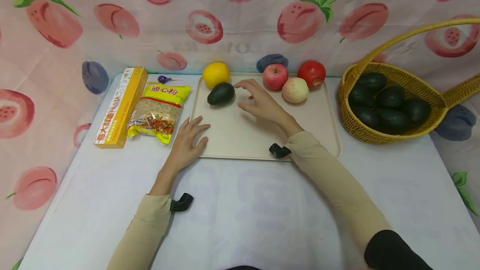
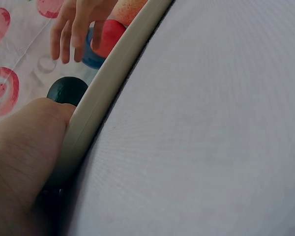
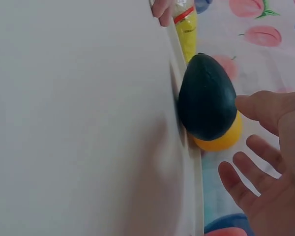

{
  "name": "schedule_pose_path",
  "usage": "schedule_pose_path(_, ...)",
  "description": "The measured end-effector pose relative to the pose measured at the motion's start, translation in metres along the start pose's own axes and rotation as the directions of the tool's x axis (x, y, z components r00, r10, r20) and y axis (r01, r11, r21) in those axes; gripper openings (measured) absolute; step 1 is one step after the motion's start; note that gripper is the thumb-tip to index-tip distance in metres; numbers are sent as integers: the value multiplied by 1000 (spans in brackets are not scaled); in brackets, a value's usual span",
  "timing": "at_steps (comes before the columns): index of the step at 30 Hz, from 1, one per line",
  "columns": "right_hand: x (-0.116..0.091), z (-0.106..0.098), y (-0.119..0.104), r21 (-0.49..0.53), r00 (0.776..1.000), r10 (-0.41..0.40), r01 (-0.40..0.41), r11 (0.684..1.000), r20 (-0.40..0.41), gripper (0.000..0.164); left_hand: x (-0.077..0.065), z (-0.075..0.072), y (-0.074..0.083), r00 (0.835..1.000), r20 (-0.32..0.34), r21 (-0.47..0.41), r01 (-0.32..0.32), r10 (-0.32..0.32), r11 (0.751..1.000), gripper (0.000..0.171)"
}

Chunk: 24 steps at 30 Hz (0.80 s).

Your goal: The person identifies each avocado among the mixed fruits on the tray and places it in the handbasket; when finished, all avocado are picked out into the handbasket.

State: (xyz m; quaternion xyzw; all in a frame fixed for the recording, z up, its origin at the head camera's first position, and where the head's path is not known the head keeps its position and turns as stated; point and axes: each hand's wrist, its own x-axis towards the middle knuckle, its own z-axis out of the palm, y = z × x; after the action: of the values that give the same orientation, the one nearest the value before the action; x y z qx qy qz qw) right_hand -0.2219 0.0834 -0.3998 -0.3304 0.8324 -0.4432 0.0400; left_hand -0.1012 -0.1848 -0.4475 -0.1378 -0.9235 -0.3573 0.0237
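Note:
A dark green avocado lies on the beige tray, just in front of a yellow lemon. Close to its right side is my right hand, fingers spread and loosely bent, holding nothing. In the right wrist view the thumb appears near the avocado; whether they touch I cannot tell. My left hand rests at the tray's left front edge with its fingers extended. At the tray's back right sit a pinkish apple, a pale peach-like fruit and a red tomato.
A wicker basket with a tall handle holds several avocados to the right. On the left stand a yellow pasta box, a bag of macaroni and a purple-wrapped lollipop. Fruit-print cloth hangs behind.

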Motion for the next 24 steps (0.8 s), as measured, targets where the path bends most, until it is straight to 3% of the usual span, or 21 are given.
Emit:
schedule_pose_path(7, 20, 13, 2, -184, 1000, 7, -8, 983, -6, 59, 1, -2, 0, 1000, 0, 1, -2, 2, 1000, 38)
schedule_pose_path(18, 35, 31, 2, -335, 999, 38, -46, 941, -30, 63, 0, 1, -1, 1000, -9, 11, -18, 18, 1000, 38)
schedule_pose_path(24, 33, 35, 3, -300, 996, 71, -85, 950, -56, 61, 0, 0, -1, 1000, -7, 20, -5, 5, 1000, 38)
